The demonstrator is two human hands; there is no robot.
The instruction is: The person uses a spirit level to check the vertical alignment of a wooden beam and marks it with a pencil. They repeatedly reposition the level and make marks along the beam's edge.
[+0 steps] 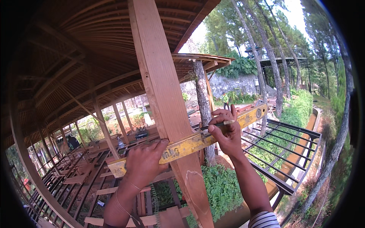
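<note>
A long, scuffed yellow spirit level (pixel 194 140) lies across a broad wooden post (pixel 159 87), slanting up to the right. My left hand (pixel 146 159) grips the level left of centre, its fingertips at the post's left edge. Right of the post, my right hand (pixel 226 135) is at the top edge of the level, its fingers curled round a thin pencil-like stick (pixel 229 122) with a pale end. I cannot make out exactly where the stick's tip touches, as the thumb and level partly hide it.
A wooden roof (pixel 76 45) covers the left, over joists and loose boards (pixel 80 171). A metal deck frame (pixel 283 150) juts out to the right above plants and a channel. Tree trunks (pixel 205 81) stand close behind the post. A person in bright clothing (pixel 226 99) stands in the distance.
</note>
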